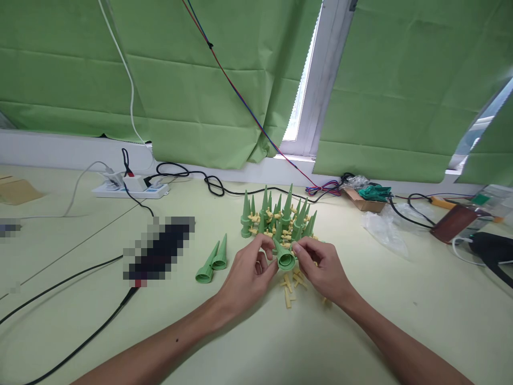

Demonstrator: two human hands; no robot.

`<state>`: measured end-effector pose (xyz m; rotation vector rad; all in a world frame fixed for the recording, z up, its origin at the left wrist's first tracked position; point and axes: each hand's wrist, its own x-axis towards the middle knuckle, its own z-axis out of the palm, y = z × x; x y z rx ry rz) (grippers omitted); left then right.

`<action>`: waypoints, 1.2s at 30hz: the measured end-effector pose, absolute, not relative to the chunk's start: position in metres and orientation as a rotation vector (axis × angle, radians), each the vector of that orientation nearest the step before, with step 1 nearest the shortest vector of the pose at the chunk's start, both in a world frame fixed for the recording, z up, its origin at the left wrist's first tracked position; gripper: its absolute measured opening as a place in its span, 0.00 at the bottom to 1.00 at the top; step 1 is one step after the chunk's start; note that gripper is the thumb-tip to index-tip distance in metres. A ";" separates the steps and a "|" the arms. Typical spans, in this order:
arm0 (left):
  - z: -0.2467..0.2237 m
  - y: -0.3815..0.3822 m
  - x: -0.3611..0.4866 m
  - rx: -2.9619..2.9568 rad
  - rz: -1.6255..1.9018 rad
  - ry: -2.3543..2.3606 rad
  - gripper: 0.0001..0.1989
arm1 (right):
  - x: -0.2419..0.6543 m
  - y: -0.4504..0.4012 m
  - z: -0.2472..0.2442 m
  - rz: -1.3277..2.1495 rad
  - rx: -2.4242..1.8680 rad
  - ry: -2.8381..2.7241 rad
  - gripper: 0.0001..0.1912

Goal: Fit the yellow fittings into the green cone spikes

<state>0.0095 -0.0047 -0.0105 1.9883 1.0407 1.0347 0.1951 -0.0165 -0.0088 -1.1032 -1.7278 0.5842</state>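
A hollow green plastic spike [286,261] is held up with its round threaded opening toward me. My left hand [254,264] is closed at its left side, thumb and fingertips at the rim. My right hand [323,267] pinches at its right side; whether a small yellow piece is also between those fingers I cannot tell. Below the spike, several yellow valve pieces [287,294] lie loose, partly hidden by my right hand. Just behind my hands stands a cluster of upright green spikes [287,208] with yellow valves fitted. Two more green spikes [206,271] lie left of my left hand.
A pixelated dark device [160,251] with a black cable lies at the left. Behind it sits a white power strip [132,187]. Black cable runs along the wall. At the right are a small cardboard box [364,202], clear plastic bags [387,232] and a brown bottle [455,223].
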 end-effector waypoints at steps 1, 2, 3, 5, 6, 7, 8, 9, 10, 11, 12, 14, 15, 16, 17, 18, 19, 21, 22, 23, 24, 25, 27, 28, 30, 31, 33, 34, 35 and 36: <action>-0.010 -0.005 0.010 1.961 1.015 1.035 0.02 | 0.195 -0.017 -0.009 0.587 -1.095 -1.720 0.17; -0.009 -0.004 0.011 1.928 0.986 1.025 0.03 | 0.195 -0.017 -0.009 0.592 -1.087 -1.714 0.17; -0.009 -0.004 0.011 1.885 0.950 1.010 0.06 | 0.196 -0.017 -0.010 0.595 -1.080 -1.710 0.17; -0.008 -0.004 0.012 1.775 0.876 0.967 0.12 | 0.196 -0.016 -0.010 0.588 -1.063 -1.712 0.16; -0.008 -0.003 0.013 1.716 0.846 0.943 0.14 | 0.196 -0.017 -0.010 0.576 -1.054 -1.718 0.16; -0.008 -0.003 0.013 1.661 0.825 0.918 0.15 | 0.196 -0.017 -0.010 0.562 -1.046 -1.726 0.16; -0.008 -0.003 0.013 1.613 0.812 0.895 0.17 | 0.197 -0.017 -0.010 0.548 -1.039 -1.735 0.16; -0.008 -0.002 0.013 1.573 0.807 0.875 0.18 | 0.197 -0.018 -0.010 0.533 -1.033 -1.743 0.15; -0.008 -0.002 0.013 1.537 0.807 0.858 0.19 | 0.197 -0.018 -0.009 0.519 -1.026 -1.751 0.15; -0.007 -0.002 0.013 1.503 0.811 0.841 0.20 | 0.197 -0.019 -0.009 0.508 -1.022 -1.757 0.15; -0.007 -0.002 0.014 1.472 0.817 0.826 0.20 | 0.197 -0.019 -0.009 0.500 -1.018 -1.763 0.15; -0.006 -0.002 0.014 1.426 0.833 0.802 0.21 | 0.197 -0.019 -0.010 0.489 -1.013 -1.771 0.14; -0.006 -0.002 0.014 1.412 0.837 0.791 0.21 | 0.197 -0.019 -0.010 0.487 -1.013 -1.773 0.14; -0.005 -0.002 0.014 1.403 0.839 0.781 0.21 | 0.197 -0.018 -0.010 0.486 -1.011 -1.775 0.14; -0.005 -0.002 0.014 1.403 0.835 0.769 0.20 | 0.196 -0.018 -0.010 0.485 -1.010 -1.776 0.14; -0.004 -0.003 0.014 1.408 0.830 0.760 0.20 | 0.196 -0.017 -0.010 0.483 -1.007 -1.777 0.14; -0.004 -0.003 0.013 1.418 0.821 0.751 0.20 | 0.197 -0.017 -0.010 0.483 -1.006 -1.778 0.14; -0.004 -0.003 0.013 1.444 0.809 0.740 0.20 | 0.197 -0.017 -0.010 0.481 -1.003 -1.783 0.13; -0.003 -0.004 0.013 1.456 0.805 0.740 0.20 | 0.197 -0.017 -0.009 0.477 -1.004 -1.787 0.13; -0.003 -0.004 0.013 1.462 0.809 0.740 0.20 | 0.197 -0.017 -0.009 0.472 -1.006 -1.792 0.13; -0.003 -0.004 0.013 1.467 0.809 0.738 0.20 | 0.197 -0.017 -0.009 0.467 -1.007 -1.797 0.13; -0.002 -0.005 0.012 1.470 0.806 0.747 0.20 | 0.197 -0.017 -0.009 0.462 -1.007 -1.801 0.14; -0.001 -0.005 0.012 1.480 0.800 0.764 0.20 | 0.197 -0.017 -0.009 0.453 -1.007 -1.805 0.14; 0.000 -0.006 0.012 1.489 0.796 0.773 0.20 | 0.196 -0.017 -0.010 0.450 -1.007 -1.807 0.14; 0.002 -0.006 0.012 1.515 0.792 0.787 0.20 | 0.196 -0.016 -0.010 0.446 -1.011 -1.810 0.14; 0.003 -0.006 0.012 1.533 0.792 0.791 0.19 | 0.196 -0.016 -0.010 0.446 -1.014 -1.813 0.14; 0.003 -0.006 0.011 1.574 0.793 0.794 0.18 | 0.196 -0.016 -0.010 0.449 -1.019 -1.820 0.14; 0.002 -0.006 0.011 1.595 0.793 0.794 0.18 | 0.196 -0.016 -0.009 0.450 -1.021 -1.825 0.14; 0.001 -0.005 0.011 1.615 0.795 0.793 0.18 | 0.196 -0.016 -0.009 0.449 -1.023 -1.829 0.14; 0.000 -0.005 0.010 1.632 0.795 0.793 0.17 | 0.196 -0.016 -0.009 0.448 -1.026 -1.833 0.14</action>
